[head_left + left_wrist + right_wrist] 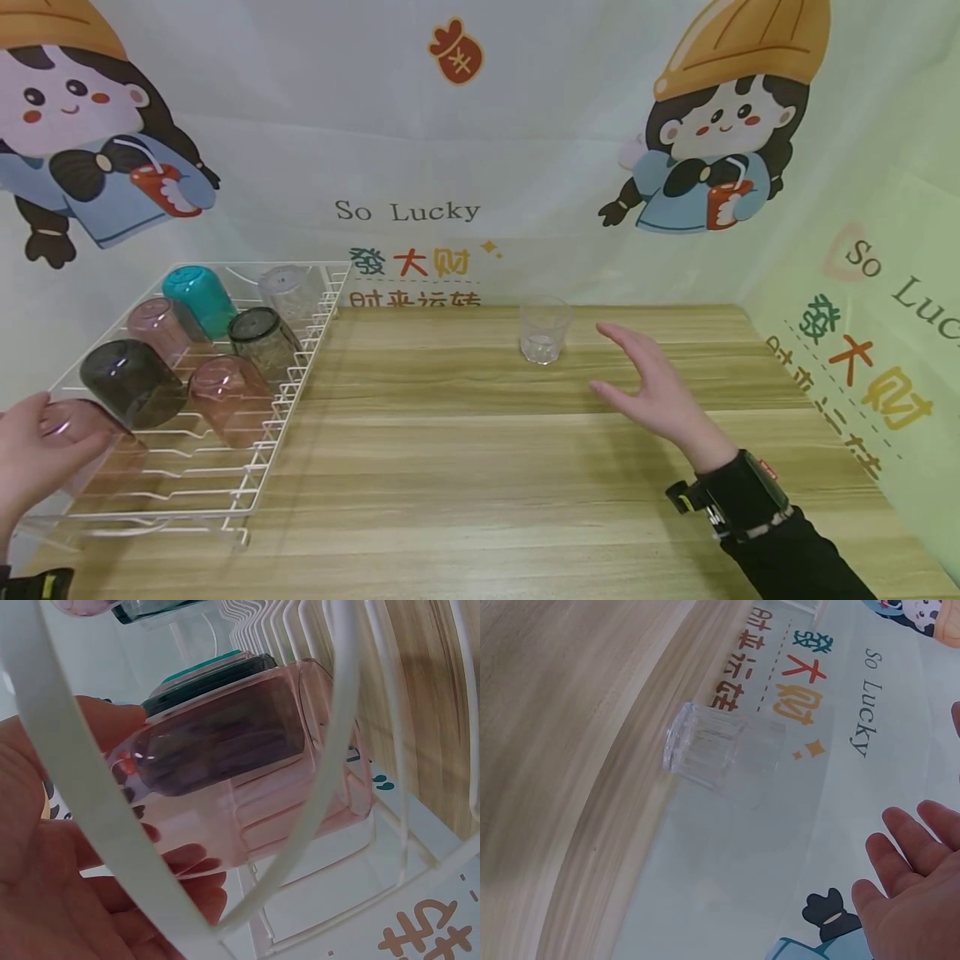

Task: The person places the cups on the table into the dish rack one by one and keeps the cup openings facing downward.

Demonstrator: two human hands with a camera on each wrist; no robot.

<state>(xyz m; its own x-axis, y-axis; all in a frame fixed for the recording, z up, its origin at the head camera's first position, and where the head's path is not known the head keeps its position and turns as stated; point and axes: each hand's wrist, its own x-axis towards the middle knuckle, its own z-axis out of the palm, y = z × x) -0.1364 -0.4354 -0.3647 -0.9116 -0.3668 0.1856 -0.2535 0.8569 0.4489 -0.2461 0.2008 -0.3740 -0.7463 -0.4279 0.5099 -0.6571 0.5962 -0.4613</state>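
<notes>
At the near left corner of the white wire rack (pixel 258 467), my left hand (pixel 45 458) grips an upside-down pink see-through glass (pixel 123 462). The left wrist view shows thumb and fingers around the base end of this pink glass (pixel 202 825), partly behind the rack's wires. My right hand (pixel 660 392) is held over the table with thumb and fingers spread, holding nothing. Just left of its fingertips, an upright clear glass (pixel 545 333) stands near the table's back edge. In the right wrist view the clear glass (pixel 720 750) is apart from the right hand (pixel 915 892).
Several more upturned glasses share the rack: a teal glass (pixel 201 300), a dark grey glass (pixel 133 385), a smoky glass (pixel 264 342), a clear one (pixel 288 290) and further pink ones (pixel 231 400). A printed cloth (pixel 540 167) hangs behind the wooden table (pixel 465 483).
</notes>
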